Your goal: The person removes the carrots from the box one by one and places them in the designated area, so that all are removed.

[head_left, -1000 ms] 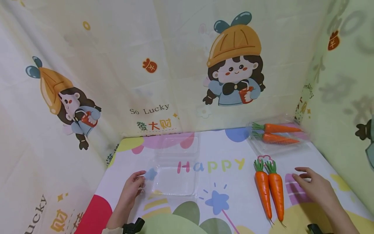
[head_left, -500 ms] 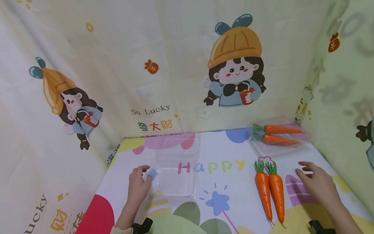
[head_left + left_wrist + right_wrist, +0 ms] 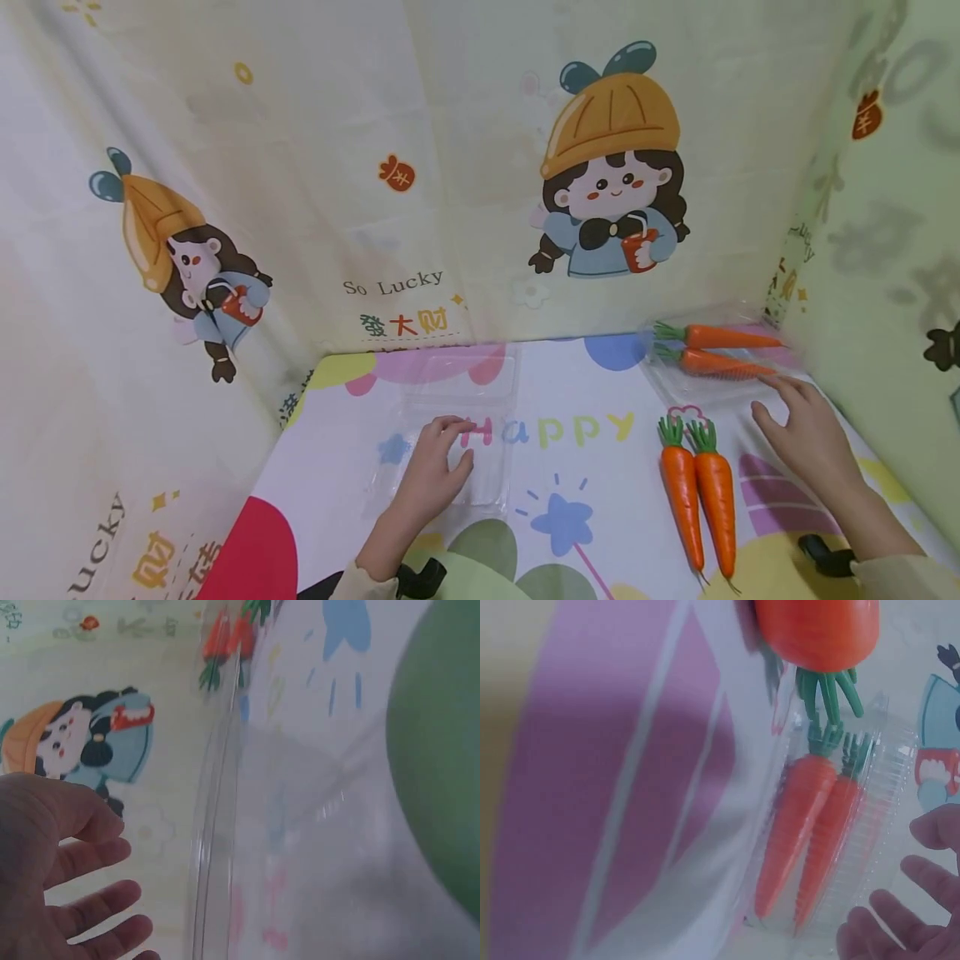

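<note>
My left hand hovers over a clear plastic clamshell box that lies opened out, its lid toward the back. Its fingers are spread and hold nothing; in the left wrist view they stand apart from the box's see-through edge. My right hand, fingers loosely bent around nothing, reaches toward a second clear box at the back right. Inside that one lie two orange carrots with green tops. Two more carrots lie side by side on the table, left of my right hand.
A printed cloth with the word Happy and coloured shapes covers the table. Hanging cloth walls with cartoon figures close in the back and both sides. The second box sits near the back right corner.
My left hand has moved right, from the left side of the opened box to above it. My right hand has moved away from me, toward the box with carrots.
</note>
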Tool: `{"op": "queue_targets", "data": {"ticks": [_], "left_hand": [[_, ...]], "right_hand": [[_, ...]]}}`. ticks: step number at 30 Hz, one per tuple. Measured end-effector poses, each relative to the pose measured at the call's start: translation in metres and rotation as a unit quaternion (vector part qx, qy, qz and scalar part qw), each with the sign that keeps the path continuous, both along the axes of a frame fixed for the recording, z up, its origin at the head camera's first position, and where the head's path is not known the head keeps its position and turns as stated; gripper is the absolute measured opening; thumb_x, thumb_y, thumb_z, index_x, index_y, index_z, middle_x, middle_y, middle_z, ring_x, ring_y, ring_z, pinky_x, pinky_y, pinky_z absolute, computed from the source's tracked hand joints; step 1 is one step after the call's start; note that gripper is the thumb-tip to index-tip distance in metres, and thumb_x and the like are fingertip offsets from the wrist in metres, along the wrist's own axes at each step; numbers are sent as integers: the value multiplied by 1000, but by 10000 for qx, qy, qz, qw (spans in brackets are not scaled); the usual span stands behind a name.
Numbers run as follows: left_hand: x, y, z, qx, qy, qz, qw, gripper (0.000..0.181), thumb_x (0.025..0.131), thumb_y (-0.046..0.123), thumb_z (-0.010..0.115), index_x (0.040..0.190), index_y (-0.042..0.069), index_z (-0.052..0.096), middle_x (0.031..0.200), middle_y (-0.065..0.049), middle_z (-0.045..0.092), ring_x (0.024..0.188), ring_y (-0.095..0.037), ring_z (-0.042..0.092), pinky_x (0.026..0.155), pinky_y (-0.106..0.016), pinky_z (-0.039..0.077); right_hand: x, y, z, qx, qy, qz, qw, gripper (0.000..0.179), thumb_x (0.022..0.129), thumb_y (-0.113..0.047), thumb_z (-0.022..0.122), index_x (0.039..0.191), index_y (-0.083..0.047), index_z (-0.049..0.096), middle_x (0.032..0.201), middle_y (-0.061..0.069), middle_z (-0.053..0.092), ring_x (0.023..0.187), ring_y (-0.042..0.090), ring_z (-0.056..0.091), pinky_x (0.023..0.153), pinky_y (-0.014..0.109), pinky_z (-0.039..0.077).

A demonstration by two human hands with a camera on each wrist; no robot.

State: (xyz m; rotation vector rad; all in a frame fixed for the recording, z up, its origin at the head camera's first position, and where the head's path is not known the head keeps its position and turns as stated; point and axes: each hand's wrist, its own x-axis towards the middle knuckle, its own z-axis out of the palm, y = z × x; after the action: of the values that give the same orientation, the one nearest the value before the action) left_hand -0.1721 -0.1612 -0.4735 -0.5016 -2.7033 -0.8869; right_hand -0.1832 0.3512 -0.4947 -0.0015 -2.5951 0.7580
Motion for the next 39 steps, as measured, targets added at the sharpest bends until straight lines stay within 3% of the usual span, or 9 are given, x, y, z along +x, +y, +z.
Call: {"op": "queue_targets", "data": {"ticks": [6,13,20,23,29,39], "left_hand": [[0,38,-5,-384,516,-537,9965,33,92,11,71,125,10,69,128,-8,62,118,-30,62,101,-50,52],[2,69,-15,-1082,1044,-601,9868,33,89,17,75,122,14,70,131,-8,63,122,-29,61,95,-50,54],[0,78,-23,-1684,789,-357,9819,31,89,18,74,120,17,70,139,-8,60,140,-37,50,106,-57,47],[0,78,-26,-1708,663,-251,9828,29,89,13,71,117,15,71,140,-10,59,141,-41,48,107,-58,45],[-1,76,-29,-1618,566,-125,9851,29,90,5,63,115,15,72,142,-10,58,142,-42,46,107,-59,45],[-2,69,-33,-1522,573,-73,9867,29,89,2,62,113,15,71,143,-9,57,142,-43,46,107,-59,46]], "right_hand": [[-19,1,1,296,-36,228,9993,57,97,-15,64,145,7,47,141,40,41,122,62,41,98,78,34],[-45,4,-3,831,41,594,9948,73,94,-15,69,158,-2,35,151,41,34,122,67,42,97,82,34],[-52,1,-4,1017,-79,794,9916,55,98,-15,63,148,-1,44,153,41,30,139,66,27,106,82,25],[-51,-3,-3,1048,-282,876,9902,50,100,-16,61,145,0,46,153,42,28,144,66,15,108,83,19],[-50,-10,-3,1090,-528,826,9892,56,101,-16,60,152,-6,41,155,41,25,147,67,5,103,86,21],[-49,-31,-6,1514,-27,984,9836,61,94,-16,70,150,-11,48,148,35,40,138,72,24,105,83,27]]}}
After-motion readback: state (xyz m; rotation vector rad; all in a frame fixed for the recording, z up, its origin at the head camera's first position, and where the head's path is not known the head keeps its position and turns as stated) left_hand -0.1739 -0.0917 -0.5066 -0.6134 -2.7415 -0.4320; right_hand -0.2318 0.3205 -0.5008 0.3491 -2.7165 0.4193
